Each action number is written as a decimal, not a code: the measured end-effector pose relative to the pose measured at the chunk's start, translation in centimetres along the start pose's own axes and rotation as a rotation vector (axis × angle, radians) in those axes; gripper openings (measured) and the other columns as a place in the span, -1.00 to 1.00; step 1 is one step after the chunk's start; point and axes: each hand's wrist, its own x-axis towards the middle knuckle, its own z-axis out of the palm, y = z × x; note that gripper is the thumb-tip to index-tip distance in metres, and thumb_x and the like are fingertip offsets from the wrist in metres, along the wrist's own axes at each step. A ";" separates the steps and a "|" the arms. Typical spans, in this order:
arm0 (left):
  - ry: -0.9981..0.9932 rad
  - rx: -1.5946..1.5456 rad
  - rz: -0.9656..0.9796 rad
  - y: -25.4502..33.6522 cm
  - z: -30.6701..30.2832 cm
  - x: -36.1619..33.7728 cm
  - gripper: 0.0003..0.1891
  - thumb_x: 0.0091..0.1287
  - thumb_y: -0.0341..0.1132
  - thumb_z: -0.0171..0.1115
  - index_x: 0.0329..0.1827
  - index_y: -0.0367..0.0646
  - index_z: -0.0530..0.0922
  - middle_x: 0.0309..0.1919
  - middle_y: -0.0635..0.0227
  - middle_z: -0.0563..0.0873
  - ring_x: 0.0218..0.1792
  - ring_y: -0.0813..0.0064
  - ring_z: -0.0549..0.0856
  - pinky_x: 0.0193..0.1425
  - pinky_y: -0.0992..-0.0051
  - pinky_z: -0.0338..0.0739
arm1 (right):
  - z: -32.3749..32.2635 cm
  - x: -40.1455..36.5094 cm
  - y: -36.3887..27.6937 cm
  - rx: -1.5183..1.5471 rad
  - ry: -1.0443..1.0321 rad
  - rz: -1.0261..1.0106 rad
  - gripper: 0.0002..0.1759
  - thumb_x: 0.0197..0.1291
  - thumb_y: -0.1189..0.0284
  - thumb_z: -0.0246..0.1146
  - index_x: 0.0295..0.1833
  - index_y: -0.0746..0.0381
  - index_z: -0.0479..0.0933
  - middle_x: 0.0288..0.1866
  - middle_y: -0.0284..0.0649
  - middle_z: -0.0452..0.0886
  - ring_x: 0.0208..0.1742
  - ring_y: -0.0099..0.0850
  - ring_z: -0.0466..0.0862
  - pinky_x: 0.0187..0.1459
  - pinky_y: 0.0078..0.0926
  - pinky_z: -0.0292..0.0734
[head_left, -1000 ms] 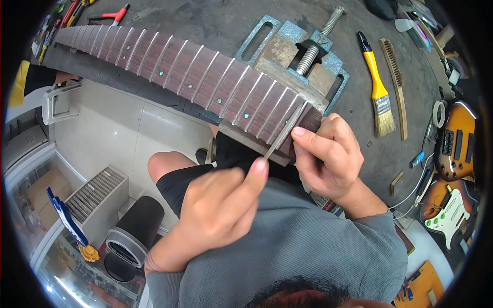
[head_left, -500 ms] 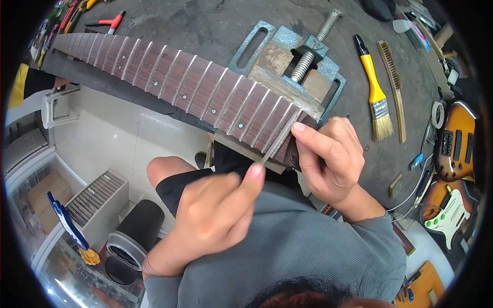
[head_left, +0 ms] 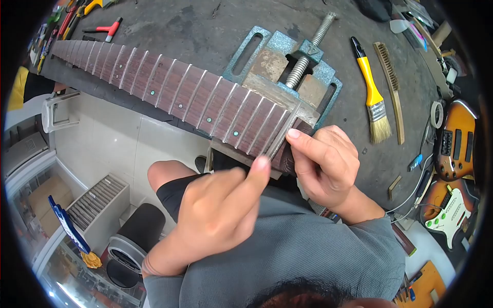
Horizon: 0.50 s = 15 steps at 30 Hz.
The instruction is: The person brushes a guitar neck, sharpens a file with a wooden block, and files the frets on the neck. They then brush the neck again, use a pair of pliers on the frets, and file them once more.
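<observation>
A dark wooden fretboard [head_left: 169,87], crossed by metal frets and dotted with pale inlays, runs along the tabletop's [head_left: 195,25] near edge from its left end to a blue-green cast vise [head_left: 267,51]. Across its right end lies a slim steel file [head_left: 281,132], set crosswise to the neck, tip pointing away from the person. The left hand [head_left: 215,215] pinches the file's near end, forefinger stretched out. The right hand [head_left: 323,164], fingers curled, presses its thumb to the file's side. A yellow-handled brush [head_left: 372,87] lies further right.

legible text: none | fretboard [head_left: 172,87], upper left to centre: no lettering | vise [head_left: 269,61], upper centre: marks unreadable
</observation>
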 end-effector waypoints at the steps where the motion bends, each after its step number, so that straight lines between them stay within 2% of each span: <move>1: -0.029 -0.009 -0.018 0.0 -0.6 -1.8 -0.50 0.20 -0.74 0.47 0.26 -0.39 0.78 -0.47 0.34 0.61 -0.55 0.34 0.63 -0.43 0.33 0.46 | -0.1 -0.1 -0.1 0.010 -0.013 0.013 -0.37 -0.05 0.70 0.61 0.25 0.22 0.86 -0.49 -0.38 0.46 -0.53 -0.39 0.52 -0.38 -0.34 0.35; 3: -0.078 -0.031 -0.044 0.2 -1.4 -3.5 -0.44 0.19 -0.68 0.49 0.34 -0.44 0.73 -0.42 0.31 0.57 -0.51 0.32 0.62 -0.44 0.29 0.55 | -0.4 0.1 -0.2 0.020 -0.038 0.033 -0.38 -0.03 0.70 0.61 0.25 0.22 0.86 -0.48 -0.38 0.47 -0.53 -0.38 0.52 -0.38 -0.33 0.35; 4: -0.064 -0.034 -0.029 0.1 -1.2 -3.1 -0.48 0.20 -0.68 0.49 0.30 -0.42 0.75 -0.43 0.32 0.57 -0.53 0.30 0.60 -0.44 0.29 0.55 | -0.5 0.1 -0.2 0.015 -0.033 0.036 -0.38 -0.04 0.70 0.61 0.25 0.21 0.86 -0.48 -0.38 0.47 -0.53 -0.38 0.52 -0.38 -0.33 0.35; 7: 0.009 -0.037 -0.003 0.0 0.2 1.4 -0.62 0.24 -0.80 0.45 0.11 -0.38 0.79 -0.52 0.32 0.63 -0.57 0.35 0.63 -0.44 0.41 0.46 | -0.1 -0.1 -0.3 0.012 -0.019 0.026 -0.36 -0.05 0.69 0.61 0.26 0.21 0.86 -0.48 -0.38 0.47 -0.53 -0.38 0.53 -0.38 -0.33 0.35; 8: 0.013 -0.048 0.032 -0.4 0.6 1.7 -0.60 0.26 -0.80 0.45 0.16 -0.41 0.78 -0.54 0.31 0.60 -0.58 0.34 0.60 -0.45 0.39 0.44 | 0.0 -0.1 -0.2 0.010 -0.009 0.018 -0.35 -0.05 0.69 0.61 0.27 0.20 0.86 -0.48 -0.38 0.47 -0.52 -0.38 0.53 -0.38 -0.33 0.35; 12: 0.040 -0.024 -0.029 0.5 -0.3 -2.0 -0.59 0.26 -0.80 0.45 0.18 -0.42 0.78 -0.56 0.35 0.55 -0.61 0.33 0.55 -0.50 0.33 0.33 | -0.3 0.0 0.0 0.026 -0.028 0.023 -0.36 -0.03 0.69 0.61 0.27 0.20 0.85 -0.48 -0.38 0.48 -0.52 -0.37 0.54 -0.38 -0.33 0.34; 15: -0.063 -0.033 -0.044 0.3 -0.9 -2.1 -0.45 0.20 -0.69 0.47 0.34 -0.44 0.75 -0.43 0.31 0.61 -0.51 0.30 0.63 -0.43 0.27 0.57 | -0.3 0.1 -0.2 0.039 -0.030 0.033 -0.38 0.00 0.68 0.61 0.27 0.21 0.85 -0.47 -0.37 0.49 -0.52 -0.37 0.55 -0.38 -0.33 0.36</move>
